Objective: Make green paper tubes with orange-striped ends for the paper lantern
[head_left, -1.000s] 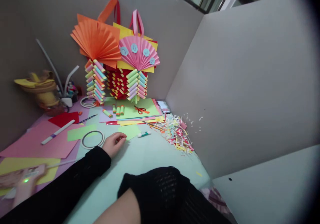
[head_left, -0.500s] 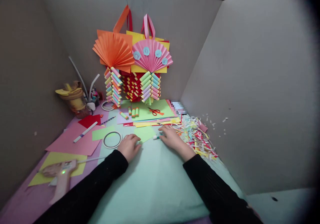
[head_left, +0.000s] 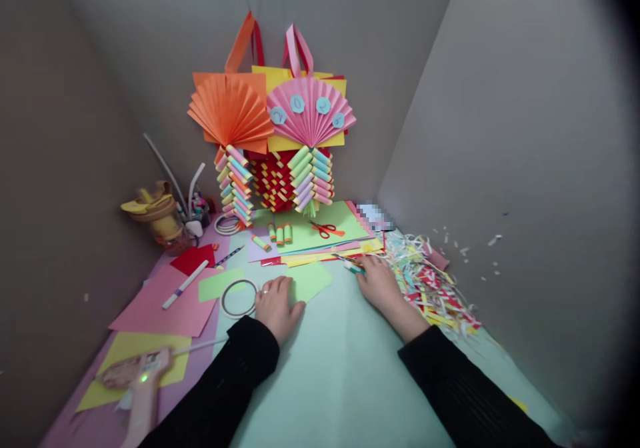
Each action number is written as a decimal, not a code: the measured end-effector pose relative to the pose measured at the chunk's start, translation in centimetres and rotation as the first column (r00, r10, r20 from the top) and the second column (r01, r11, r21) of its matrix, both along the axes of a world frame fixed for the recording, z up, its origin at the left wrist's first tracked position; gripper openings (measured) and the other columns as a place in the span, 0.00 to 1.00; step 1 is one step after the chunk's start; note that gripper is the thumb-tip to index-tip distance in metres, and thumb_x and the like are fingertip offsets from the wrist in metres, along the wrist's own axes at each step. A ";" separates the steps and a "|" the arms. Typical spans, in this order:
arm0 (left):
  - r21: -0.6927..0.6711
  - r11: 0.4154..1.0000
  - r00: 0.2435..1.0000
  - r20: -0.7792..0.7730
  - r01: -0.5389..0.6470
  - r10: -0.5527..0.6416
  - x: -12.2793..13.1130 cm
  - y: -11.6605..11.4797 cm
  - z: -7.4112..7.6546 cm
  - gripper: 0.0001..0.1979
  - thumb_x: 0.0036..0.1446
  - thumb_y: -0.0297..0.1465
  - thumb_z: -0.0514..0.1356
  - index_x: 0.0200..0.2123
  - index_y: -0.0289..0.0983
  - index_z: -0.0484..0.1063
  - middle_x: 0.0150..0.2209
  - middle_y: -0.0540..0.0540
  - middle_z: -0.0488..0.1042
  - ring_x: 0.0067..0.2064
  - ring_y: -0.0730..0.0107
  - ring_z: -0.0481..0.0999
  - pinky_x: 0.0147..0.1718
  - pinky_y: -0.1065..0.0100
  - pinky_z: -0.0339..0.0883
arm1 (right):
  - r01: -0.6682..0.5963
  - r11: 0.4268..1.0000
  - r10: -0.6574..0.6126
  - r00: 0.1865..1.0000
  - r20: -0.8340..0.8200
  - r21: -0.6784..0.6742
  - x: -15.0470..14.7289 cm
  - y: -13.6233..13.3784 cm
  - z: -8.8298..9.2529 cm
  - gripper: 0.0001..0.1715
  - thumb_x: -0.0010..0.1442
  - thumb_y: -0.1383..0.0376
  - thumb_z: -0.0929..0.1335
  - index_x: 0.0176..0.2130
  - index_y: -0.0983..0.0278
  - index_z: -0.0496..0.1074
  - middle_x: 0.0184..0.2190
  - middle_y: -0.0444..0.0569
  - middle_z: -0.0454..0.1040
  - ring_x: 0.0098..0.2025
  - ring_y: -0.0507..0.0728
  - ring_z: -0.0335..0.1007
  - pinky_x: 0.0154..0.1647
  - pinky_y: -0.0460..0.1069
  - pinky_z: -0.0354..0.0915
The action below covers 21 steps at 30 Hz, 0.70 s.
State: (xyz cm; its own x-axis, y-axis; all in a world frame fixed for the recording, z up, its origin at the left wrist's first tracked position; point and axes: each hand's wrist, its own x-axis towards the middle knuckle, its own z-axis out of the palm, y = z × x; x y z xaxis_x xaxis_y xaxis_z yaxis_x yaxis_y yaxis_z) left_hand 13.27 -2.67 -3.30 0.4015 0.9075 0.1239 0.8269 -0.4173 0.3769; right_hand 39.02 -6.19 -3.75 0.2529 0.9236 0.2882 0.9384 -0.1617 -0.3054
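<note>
My left hand (head_left: pixel 277 309) rests palm down with its fingers stretched and thumb apart, holding nothing. Just left of it lies a roll of tape (head_left: pixel 239 299), and a light green paper piece (head_left: pixel 311 281) is beyond its fingertips. The fingers of my right hand (head_left: pixel 383 291) curl over a small teal-and-white tube (head_left: pixel 354 268), whose left end sticks out. Close beyond that hand, a thin pointed metal tool (head_left: pixel 344 257) lies by the stacked coloured papers (head_left: pixel 300 259); its far part is partly hidden by the fingers.
Paper strips (head_left: pixel 433 281) heap up on the right. A glue gun (head_left: pixel 147 381) with a lit green light lies at left, near a white marker (head_left: pixel 185 285). Red-handled scissors (head_left: pixel 327 231) and rolled paper tubes (head_left: pixel 284 234) lie behind. Paper fan decorations (head_left: pixel 310 111) hang at the back.
The right hand has moved to the right and away from me, and the teal-and-white tube has shifted along with it. The left hand stays by the tape roll. The view has also shifted.
</note>
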 end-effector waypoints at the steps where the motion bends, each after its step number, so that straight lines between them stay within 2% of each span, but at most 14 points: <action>1: -0.015 1.000 1.000 0.001 -0.007 0.007 0.0 0.1 0.1 0.24 0.52 0.36 0.58 0.53 0.37 0.65 0.55 0.37 0.67 0.56 0.48 0.62 0.52 0.49 0.54 | 0.001 1.000 -0.001 1.000 0.007 0.031 -0.2 -0.1 0.0 0.16 0.55 0.71 0.63 0.43 0.65 0.71 0.42 0.57 0.70 0.48 0.66 0.61 0.47 0.57 0.58; 4: -0.044 0.999 1.000 0.008 -0.005 0.005 0.2 0.1 0.4 0.23 0.51 0.35 0.58 0.52 0.38 0.65 0.53 0.38 0.69 0.55 0.48 0.62 0.50 0.48 0.54 | -0.121 0.986 0.129 0.990 -0.063 0.114 -1.4 -0.2 -0.2 0.16 0.55 0.73 0.62 0.43 0.64 0.71 0.41 0.56 0.71 0.48 0.64 0.62 0.49 0.56 0.59; 7: -0.038 0.999 0.999 0.030 0.014 -0.013 0.2 0.1 0.3 0.21 0.51 0.34 0.58 0.50 0.40 0.67 0.51 0.40 0.71 0.54 0.49 0.63 0.49 0.48 0.54 | -0.232 0.966 0.253 0.941 -0.226 0.118 -3.2 0.2 -0.9 0.14 0.56 0.70 0.62 0.43 0.64 0.70 0.40 0.53 0.73 0.46 0.61 0.64 0.48 0.55 0.61; 12: 0.017 0.997 0.995 0.074 0.071 -0.072 0.0 0.1 -0.3 0.17 0.52 0.32 0.59 0.47 0.42 0.69 0.47 0.43 0.73 0.52 0.51 0.65 0.47 0.49 0.55 | -0.228 0.970 0.241 0.903 -0.357 0.080 -4.8 1.2 -2.0 0.19 0.54 0.67 0.66 0.47 0.66 0.68 0.43 0.53 0.73 0.47 0.61 0.64 0.49 0.55 0.61; 16: 0.091 0.988 0.981 0.137 0.123 -0.135 -0.1 0.2 -0.4 0.13 0.53 0.31 0.59 0.44 0.41 0.72 0.44 0.44 0.74 0.50 0.54 0.67 0.47 0.52 0.58 | -0.240 0.968 0.249 0.909 -0.333 0.071 -4.9 1.3 -2.1 0.21 0.51 0.67 0.68 0.47 0.65 0.68 0.43 0.53 0.72 0.48 0.61 0.63 0.50 0.56 0.60; 21: 0.159 0.949 0.922 0.238 0.273 -0.305 0.1 -0.1 -0.4 0.11 0.58 0.33 0.56 0.43 0.40 0.73 0.41 0.45 0.77 0.49 0.57 0.68 0.47 0.54 0.59 | -0.236 0.968 0.251 0.914 -0.319 0.087 -5.1 1.1 -2.2 0.26 0.50 0.66 0.69 0.49 0.66 0.66 0.44 0.54 0.71 0.48 0.62 0.63 0.51 0.57 0.60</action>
State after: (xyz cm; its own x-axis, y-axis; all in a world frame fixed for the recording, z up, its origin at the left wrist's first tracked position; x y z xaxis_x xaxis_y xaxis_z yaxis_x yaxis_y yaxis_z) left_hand 13.32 -2.76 -3.74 0.5839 0.7283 0.3588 0.5449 -0.6791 0.4918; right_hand 33.90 -5.13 -5.97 0.1088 0.9561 0.2720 0.7948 0.0807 -0.6014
